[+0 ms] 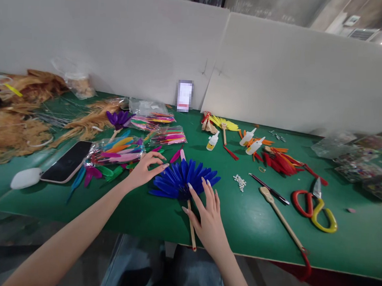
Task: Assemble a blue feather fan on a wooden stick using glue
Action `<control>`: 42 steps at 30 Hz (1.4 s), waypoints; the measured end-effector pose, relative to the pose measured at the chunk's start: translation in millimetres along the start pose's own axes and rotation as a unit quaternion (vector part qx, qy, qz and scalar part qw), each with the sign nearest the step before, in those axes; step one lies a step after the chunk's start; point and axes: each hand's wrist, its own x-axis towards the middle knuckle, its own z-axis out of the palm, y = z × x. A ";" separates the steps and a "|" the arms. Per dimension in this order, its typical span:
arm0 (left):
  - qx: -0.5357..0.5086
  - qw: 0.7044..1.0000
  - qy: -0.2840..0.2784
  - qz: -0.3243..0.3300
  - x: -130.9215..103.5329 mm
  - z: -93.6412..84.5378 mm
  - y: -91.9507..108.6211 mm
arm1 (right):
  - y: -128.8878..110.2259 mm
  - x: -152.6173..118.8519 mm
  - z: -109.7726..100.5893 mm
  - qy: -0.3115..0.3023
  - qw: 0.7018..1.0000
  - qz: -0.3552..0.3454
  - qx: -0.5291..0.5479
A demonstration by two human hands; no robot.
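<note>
A fan of blue feathers [172, 180] on a thin wooden handle [191, 229] lies on the green table near its front edge. My right hand [208, 213] rests over the fan's right side, fingers spread, fingertips at the feathers and beside the top of the handle. At the fan's upper left, my left hand [145, 170] hovers with its fingers apart and its fingertips near the feather edge. A pink feather [183, 155] points up behind the fan. Packets of multicoloured feathers [122, 151] lie left of my left hand.
Scissors [316, 204], a wooden stick with red cord [283, 217], tweezers [269, 188] and white beads [239, 182] lie to the right. Glue bottles [212, 141] and red feathers [280, 160] are farther back. A phone [67, 161] and tan fibres [13, 132] lie left.
</note>
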 end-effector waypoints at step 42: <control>0.071 0.996 -0.004 0.048 30.3 31.6 30.4 | 3.3 2.6 1.8 -0.018 0.999 -0.033 -0.011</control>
